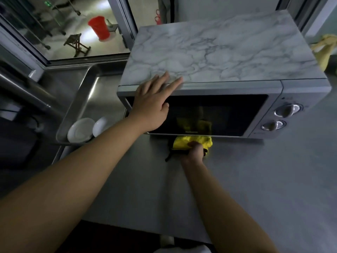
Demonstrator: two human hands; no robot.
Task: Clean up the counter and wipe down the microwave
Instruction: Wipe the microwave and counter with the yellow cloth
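A silver microwave (228, 86) with a marble-patterned top and a dark glass door stands on the grey counter (255, 179). My left hand (153, 105) rests on its top front edge at the left corner, fingers straight. My right hand (194, 150) grips a yellow cloth (189, 141) with a dark edge, held against the counter at the bottom edge of the door. The glass reflects the cloth.
Two knobs (284, 114) sit on the microwave's right panel. A steel tray (85, 88) to the left holds two white dishes (81, 130). A window behind shows a red bucket (99, 27) and a stool. A yellowish cloth (324, 50) lies at the far right.
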